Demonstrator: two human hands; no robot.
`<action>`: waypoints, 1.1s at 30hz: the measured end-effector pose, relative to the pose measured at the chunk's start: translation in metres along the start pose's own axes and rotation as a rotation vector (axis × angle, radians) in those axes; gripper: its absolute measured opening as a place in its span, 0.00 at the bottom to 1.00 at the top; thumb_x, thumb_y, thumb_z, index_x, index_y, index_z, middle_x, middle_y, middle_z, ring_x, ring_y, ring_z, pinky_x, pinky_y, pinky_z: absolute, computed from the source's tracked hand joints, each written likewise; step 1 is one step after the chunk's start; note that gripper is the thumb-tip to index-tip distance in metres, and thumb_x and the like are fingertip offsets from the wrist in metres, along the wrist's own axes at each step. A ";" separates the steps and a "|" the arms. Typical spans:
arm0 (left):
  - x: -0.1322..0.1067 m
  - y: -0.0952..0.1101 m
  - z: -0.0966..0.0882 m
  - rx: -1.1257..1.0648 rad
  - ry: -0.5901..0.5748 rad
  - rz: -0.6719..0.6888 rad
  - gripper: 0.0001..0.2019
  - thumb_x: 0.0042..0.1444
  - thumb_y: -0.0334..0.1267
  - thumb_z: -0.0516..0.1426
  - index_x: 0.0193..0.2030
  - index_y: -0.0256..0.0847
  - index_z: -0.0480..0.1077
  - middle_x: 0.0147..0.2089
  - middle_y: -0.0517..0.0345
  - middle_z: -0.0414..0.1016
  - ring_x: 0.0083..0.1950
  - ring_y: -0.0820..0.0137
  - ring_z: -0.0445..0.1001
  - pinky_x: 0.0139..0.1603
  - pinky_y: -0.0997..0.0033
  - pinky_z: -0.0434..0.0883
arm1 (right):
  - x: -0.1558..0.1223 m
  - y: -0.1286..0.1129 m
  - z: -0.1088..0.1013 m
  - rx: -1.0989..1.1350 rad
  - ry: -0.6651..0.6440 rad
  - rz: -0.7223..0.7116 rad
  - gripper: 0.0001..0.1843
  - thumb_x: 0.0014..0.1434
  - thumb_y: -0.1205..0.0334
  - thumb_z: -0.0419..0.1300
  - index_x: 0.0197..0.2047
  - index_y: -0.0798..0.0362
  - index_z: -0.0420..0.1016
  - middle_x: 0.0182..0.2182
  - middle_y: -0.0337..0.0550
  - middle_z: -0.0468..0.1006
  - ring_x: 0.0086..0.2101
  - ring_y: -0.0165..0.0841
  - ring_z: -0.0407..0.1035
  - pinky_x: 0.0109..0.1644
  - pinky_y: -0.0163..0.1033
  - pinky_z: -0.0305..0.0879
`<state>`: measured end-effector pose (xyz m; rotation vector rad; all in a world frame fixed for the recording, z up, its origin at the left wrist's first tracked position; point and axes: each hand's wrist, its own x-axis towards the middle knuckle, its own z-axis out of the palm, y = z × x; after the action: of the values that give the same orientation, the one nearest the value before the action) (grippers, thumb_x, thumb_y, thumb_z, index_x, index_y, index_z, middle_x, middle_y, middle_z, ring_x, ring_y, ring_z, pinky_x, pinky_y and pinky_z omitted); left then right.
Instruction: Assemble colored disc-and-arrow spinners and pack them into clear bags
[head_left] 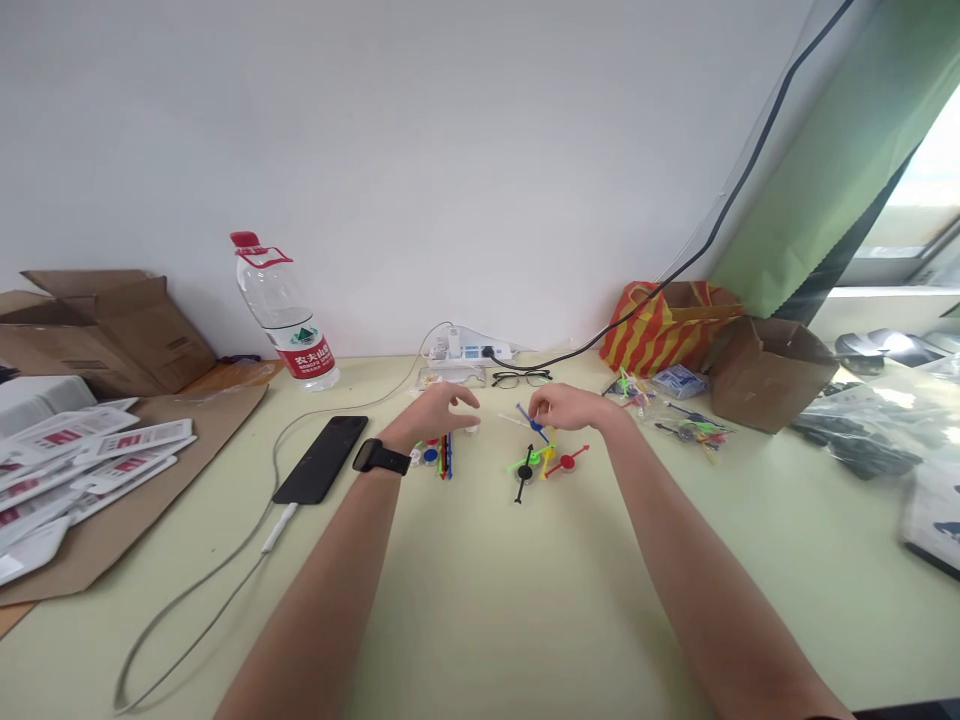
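Note:
My right hand (570, 408) pinches a blue arrow spinner (535, 426), a thin arrow with a round hub. Just below it on the table lie a black arrow spinner (524, 473), a red one (568, 462), a yellow one (549, 455) and a green one (534, 458), partly overlapping. To the left, my left hand (433, 412) hovers with thumb and fingers apart, holding nothing. Close to its fingertips is a small whitish piece (472, 429). Under this hand, partly hidden, are several loose coloured arrows (447, 458) and a blue round cap (430, 456).
A phone (322, 460) with a charging cable lies left, near a large water bottle (298, 325). Eyeglasses (522, 379) and a power strip (480, 352) are at the back. Bagged spinners (694, 430) and an open box (772, 372) stand right; packets (97, 465) lie far left.

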<state>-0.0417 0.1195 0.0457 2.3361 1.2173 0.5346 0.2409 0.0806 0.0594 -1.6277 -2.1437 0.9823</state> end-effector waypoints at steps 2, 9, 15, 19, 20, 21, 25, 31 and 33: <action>0.001 0.011 -0.002 -0.105 0.026 0.029 0.19 0.55 0.56 0.64 0.45 0.45 0.83 0.48 0.50 0.83 0.51 0.58 0.78 0.48 0.63 0.75 | 0.002 -0.004 0.000 0.092 0.067 -0.051 0.06 0.57 0.68 0.62 0.38 0.50 0.79 0.36 0.43 0.82 0.34 0.34 0.74 0.36 0.36 0.67; 0.006 0.041 0.012 -0.532 0.047 0.014 0.24 0.58 0.50 0.65 0.58 0.42 0.77 0.47 0.49 0.83 0.48 0.59 0.82 0.45 0.64 0.78 | 0.020 -0.014 0.025 0.718 0.216 -0.208 0.08 0.59 0.64 0.65 0.42 0.51 0.72 0.31 0.39 0.78 0.32 0.31 0.75 0.41 0.38 0.73; 0.008 0.037 0.018 -0.587 0.101 -0.033 0.20 0.56 0.49 0.67 0.50 0.40 0.79 0.43 0.51 0.82 0.45 0.61 0.83 0.47 0.63 0.79 | 0.035 -0.020 0.042 0.818 0.296 -0.082 0.02 0.59 0.65 0.63 0.35 0.53 0.73 0.28 0.40 0.77 0.27 0.29 0.72 0.35 0.36 0.72; 0.007 0.038 0.017 -0.515 0.118 0.012 0.17 0.58 0.50 0.65 0.47 0.41 0.79 0.45 0.51 0.83 0.45 0.62 0.83 0.42 0.67 0.78 | 0.034 -0.022 0.040 0.825 0.242 -0.106 0.05 0.58 0.64 0.62 0.31 0.54 0.76 0.25 0.40 0.76 0.24 0.25 0.64 0.27 0.32 0.60; 0.006 0.039 0.016 -0.495 0.120 0.025 0.16 0.58 0.50 0.65 0.47 0.41 0.79 0.47 0.51 0.83 0.45 0.63 0.83 0.40 0.68 0.78 | 0.034 -0.023 0.039 0.831 0.230 -0.118 0.05 0.58 0.63 0.62 0.31 0.54 0.76 0.24 0.39 0.75 0.23 0.25 0.62 0.26 0.32 0.57; 0.006 0.039 0.017 -0.480 0.124 0.038 0.15 0.59 0.49 0.65 0.47 0.42 0.79 0.48 0.51 0.83 0.45 0.63 0.83 0.39 0.69 0.78 | 0.033 -0.023 0.039 0.841 0.218 -0.130 0.05 0.57 0.62 0.62 0.31 0.54 0.76 0.23 0.38 0.74 0.22 0.24 0.59 0.25 0.32 0.54; 0.007 0.040 0.020 -0.475 0.126 0.075 0.15 0.59 0.48 0.65 0.47 0.40 0.79 0.45 0.51 0.84 0.46 0.61 0.84 0.41 0.69 0.78 | 0.029 -0.024 0.038 0.876 0.173 -0.165 0.04 0.51 0.65 0.64 0.33 0.54 0.75 0.25 0.39 0.76 0.23 0.24 0.61 0.27 0.33 0.56; 0.009 0.037 0.021 -0.490 0.101 0.133 0.16 0.58 0.47 0.66 0.47 0.39 0.79 0.46 0.49 0.84 0.47 0.61 0.84 0.50 0.63 0.79 | 0.026 -0.023 0.039 0.858 0.144 -0.197 0.07 0.49 0.64 0.64 0.34 0.52 0.73 0.24 0.36 0.75 0.25 0.27 0.65 0.32 0.35 0.63; 0.008 0.036 0.021 -0.498 0.076 0.142 0.16 0.58 0.48 0.66 0.46 0.39 0.78 0.45 0.49 0.84 0.47 0.61 0.83 0.49 0.64 0.79 | 0.027 -0.023 0.040 0.797 0.137 -0.197 0.08 0.50 0.64 0.62 0.36 0.52 0.72 0.25 0.36 0.75 0.24 0.27 0.64 0.30 0.34 0.61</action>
<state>-0.0032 0.1036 0.0495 1.9938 0.8298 0.8704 0.1914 0.0887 0.0402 -1.0329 -1.4780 1.3674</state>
